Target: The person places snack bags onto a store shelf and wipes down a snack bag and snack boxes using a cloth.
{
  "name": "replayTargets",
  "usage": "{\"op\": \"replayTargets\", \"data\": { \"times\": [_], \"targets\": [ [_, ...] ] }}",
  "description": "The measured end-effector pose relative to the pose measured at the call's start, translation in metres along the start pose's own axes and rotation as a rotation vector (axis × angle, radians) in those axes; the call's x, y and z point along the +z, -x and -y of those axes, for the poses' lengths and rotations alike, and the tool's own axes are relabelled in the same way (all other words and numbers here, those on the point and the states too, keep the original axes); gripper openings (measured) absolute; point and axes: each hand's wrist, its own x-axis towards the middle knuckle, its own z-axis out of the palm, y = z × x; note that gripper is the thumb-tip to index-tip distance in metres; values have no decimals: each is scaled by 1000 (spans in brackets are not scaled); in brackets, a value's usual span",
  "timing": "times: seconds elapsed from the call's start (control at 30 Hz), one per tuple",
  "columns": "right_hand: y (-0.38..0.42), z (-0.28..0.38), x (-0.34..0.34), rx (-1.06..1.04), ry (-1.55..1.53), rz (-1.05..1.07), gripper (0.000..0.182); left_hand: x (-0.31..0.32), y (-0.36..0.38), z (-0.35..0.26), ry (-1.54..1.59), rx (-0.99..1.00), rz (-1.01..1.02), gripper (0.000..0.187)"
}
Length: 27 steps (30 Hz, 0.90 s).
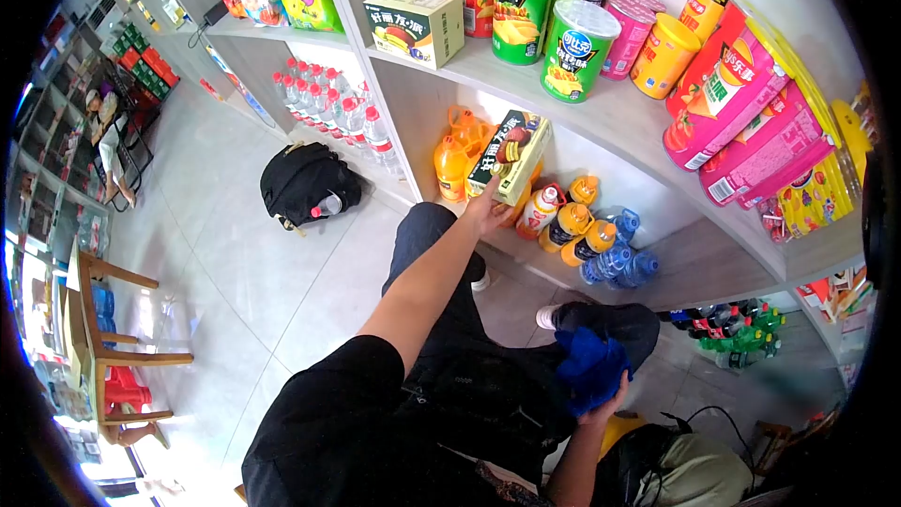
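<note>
My left hand [485, 209] reaches forward with its fingers closed on the lower end of a snack pie box [511, 156], green and cream with dark cakes pictured on it. The box is tilted, held in front of the shelf edge and the orange drink bottles. A matching pie box [414, 24] stands on the shelf above, to the left. My right hand [608, 404] is low near my right knee, closed on a bunched blue cloth [593, 368]. The cloth rests against my thigh and hides part of the fingers.
Green chip canisters [580, 49] and pink snack packs [727, 94] line the upper shelf [648, 113]. Bottled drinks [566, 225] stand below. A black backpack [310, 184] lies on the floor to the left, near packed water bottles [328, 108]. A wooden stool [94, 347] stands farther left; a person [111, 136] sits in the background.
</note>
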Motion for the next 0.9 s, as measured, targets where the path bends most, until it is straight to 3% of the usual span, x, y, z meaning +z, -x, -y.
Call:
{"op": "replayTargets", "data": {
  "times": [0.07,0.17,0.23,0.3,0.33,0.4,0.47,0.53,0.7,0.8,0.83,0.9],
  "targets": [
    [0,-1,-2,2,-1,-26,63,2,5,-1,-23,0,0,46],
    [-2,-1,-12,15,-2,-23,63,24,35,-11,-63,-54,-191,49],
    [-2,-3,-17,24,-2,1,63,23,49,-16,-46,137,-289,50],
    [-2,-3,-14,4,-15,-36,63,24,72,-28,-286,399,-447,47],
    [-2,-4,-13,-5,-23,-56,63,31,85,-33,-293,672,-407,43],
    [-4,-5,-13,-16,0,-70,65,22,84,-63,-512,990,-394,44],
    [-2,-5,-14,4,3,-93,66,40,118,-109,-629,1240,-320,50],
    [-2,-4,-12,44,-19,-110,67,86,180,-153,-819,1505,-396,59],
    [1,-2,8,-7,-2,27,66,134,221,-219,-1237,1974,-604,92],
    [4,-1,8,-24,16,52,66,142,210,-229,-1238,1815,-541,104],
    [3,-1,7,-27,23,53,65,143,209,-229,-1305,1777,-622,108],
    [7,-1,9,-21,66,33,66,144,205,-230,-1227,1727,-591,107]
  ]
}}
